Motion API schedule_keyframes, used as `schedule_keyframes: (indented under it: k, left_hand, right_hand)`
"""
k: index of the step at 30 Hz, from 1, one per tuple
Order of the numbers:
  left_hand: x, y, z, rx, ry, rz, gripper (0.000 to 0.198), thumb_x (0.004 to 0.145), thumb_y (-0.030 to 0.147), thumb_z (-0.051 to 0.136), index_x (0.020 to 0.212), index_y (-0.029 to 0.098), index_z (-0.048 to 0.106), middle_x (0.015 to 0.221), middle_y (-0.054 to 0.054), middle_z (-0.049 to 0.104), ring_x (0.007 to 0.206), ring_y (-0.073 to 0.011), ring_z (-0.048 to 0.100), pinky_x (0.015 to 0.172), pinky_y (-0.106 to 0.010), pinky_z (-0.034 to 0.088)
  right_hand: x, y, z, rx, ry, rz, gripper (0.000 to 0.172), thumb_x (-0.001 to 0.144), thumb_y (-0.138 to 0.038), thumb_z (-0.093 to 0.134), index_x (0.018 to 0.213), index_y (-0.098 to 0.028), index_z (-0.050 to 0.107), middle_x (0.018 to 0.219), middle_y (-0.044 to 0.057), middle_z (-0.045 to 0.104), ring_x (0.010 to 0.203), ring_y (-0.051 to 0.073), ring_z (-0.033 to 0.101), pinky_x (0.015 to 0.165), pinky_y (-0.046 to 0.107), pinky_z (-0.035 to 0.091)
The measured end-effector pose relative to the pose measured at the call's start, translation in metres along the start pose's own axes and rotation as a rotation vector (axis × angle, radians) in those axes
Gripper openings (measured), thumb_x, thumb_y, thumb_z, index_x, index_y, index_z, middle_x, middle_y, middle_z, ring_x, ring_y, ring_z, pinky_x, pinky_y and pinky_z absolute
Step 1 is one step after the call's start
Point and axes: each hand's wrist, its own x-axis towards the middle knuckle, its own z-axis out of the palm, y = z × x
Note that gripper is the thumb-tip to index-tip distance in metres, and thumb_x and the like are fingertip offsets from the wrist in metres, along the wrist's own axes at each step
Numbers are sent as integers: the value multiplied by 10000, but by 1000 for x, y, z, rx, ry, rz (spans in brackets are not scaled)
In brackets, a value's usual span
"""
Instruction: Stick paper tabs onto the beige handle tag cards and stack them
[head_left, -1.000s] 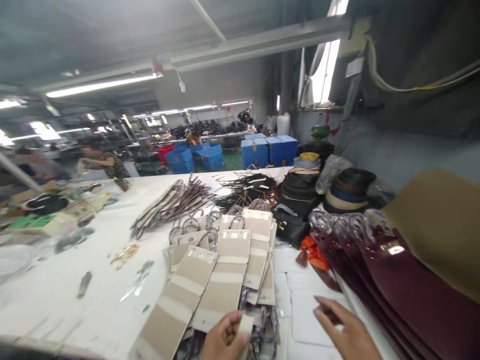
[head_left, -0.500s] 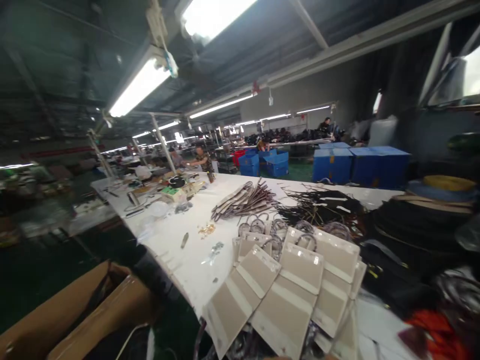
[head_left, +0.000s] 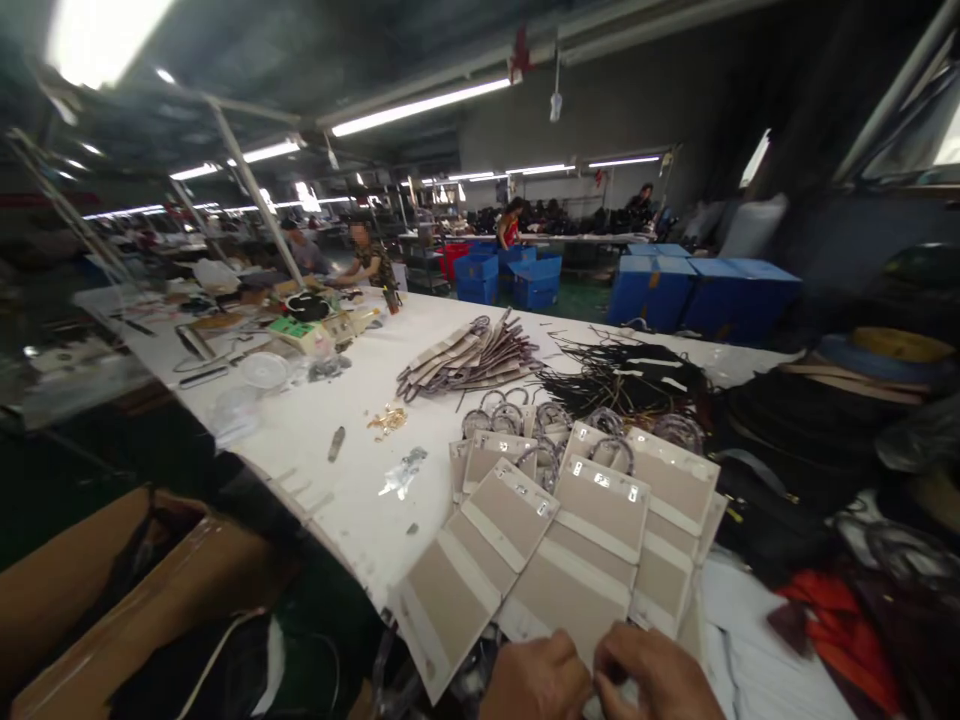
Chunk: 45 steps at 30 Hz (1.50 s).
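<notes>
1. White table (head_left: pixel 300 430) spreads out ahead of both hands.
2. Left hand (head_left: pixel 536 678) and right hand (head_left: pixel 656 675) nearly meet, fingers curled in; whether they pinch anything, I cannot tell.
3. Beige panels (head_left: pixel 600 510) overlap just beyond them, likely fanned for easy reach: flat, pale-banded, shiny bits along the top.
4. Farther off, straps (head_left: pixel 480 360) and black cords (head_left: pixel 622 375) lie heaped apart, presumably sorted.

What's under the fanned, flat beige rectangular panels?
Dark, shiny looped strands show between and beside the near ends of the flat beige rectangular panels. Whatever lies beneath the panels' middles is covered.
</notes>
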Motion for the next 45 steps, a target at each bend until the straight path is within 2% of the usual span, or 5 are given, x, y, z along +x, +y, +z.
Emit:
schedule_keyframes:
  k: [9,15,20,38,45]
  left_hand:
    - [11,-53,-26,-383,57,1,229,973,210,477,803,233,629,718,-22,649,647,-153,608,561,-275,378]
    - [1,-84,-27,-863,-23,-805,210,966,362,518,885,209,637,764,2,628,717,-169,596,658,-260,431]
    - [-11,-107,-20,-983,-82,-1015,127,868,231,529,939,201,630,766,23,639,732,-174,605,672,-259,423]
    - [-7,-90,-3,-1022,76,-1161,556,718,239,718,1255,106,657,692,39,638,655,-161,609,660,-275,459]
    - [5,-83,-9,-914,38,-1089,177,791,309,694,874,160,740,756,-10,736,704,-183,638,656,-269,451]
  right_hand:
    - [113,2,17,395,137,381,263,816,-417,545,712,-209,667,674,7,659,666,183,597,642,282,446]
    - [188,23,37,559,160,517,414,797,-549,590,832,-159,724,548,-15,575,499,139,469,499,261,355]
    - [223,37,56,338,126,463,330,817,-473,577,786,-188,741,739,23,709,708,192,613,662,282,433]
    - [228,66,53,44,169,421,272,902,-402,546,950,-215,738,934,44,680,844,197,598,738,303,415]
    - [179,18,19,394,-9,41,351,915,-468,590,1123,-215,717,1017,53,692,834,189,606,796,304,475]
